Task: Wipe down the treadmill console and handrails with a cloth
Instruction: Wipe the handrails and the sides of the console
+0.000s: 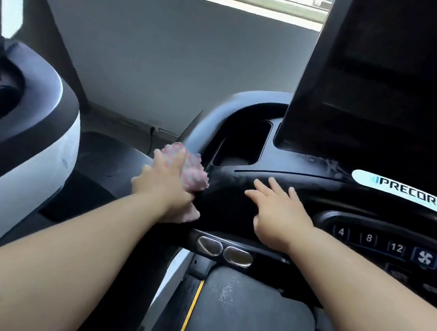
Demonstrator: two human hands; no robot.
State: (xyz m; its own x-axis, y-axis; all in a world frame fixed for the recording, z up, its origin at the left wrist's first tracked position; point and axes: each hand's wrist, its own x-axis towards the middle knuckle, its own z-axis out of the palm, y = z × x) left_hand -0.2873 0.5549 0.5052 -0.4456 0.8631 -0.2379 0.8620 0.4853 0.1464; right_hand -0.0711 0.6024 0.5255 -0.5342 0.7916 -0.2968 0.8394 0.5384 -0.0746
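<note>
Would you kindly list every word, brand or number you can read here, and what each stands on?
"PRECOR": white oval badge below the dark screen.
"4", "8", "12", "12": console buttons, around a fan symbol button.
Unreadable, too blurred: lettering on the lower row of buttons.

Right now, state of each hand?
Left hand: closed, gripping the pink cloth against the handrail.
Right hand: open, fingers flat on the console.
</note>
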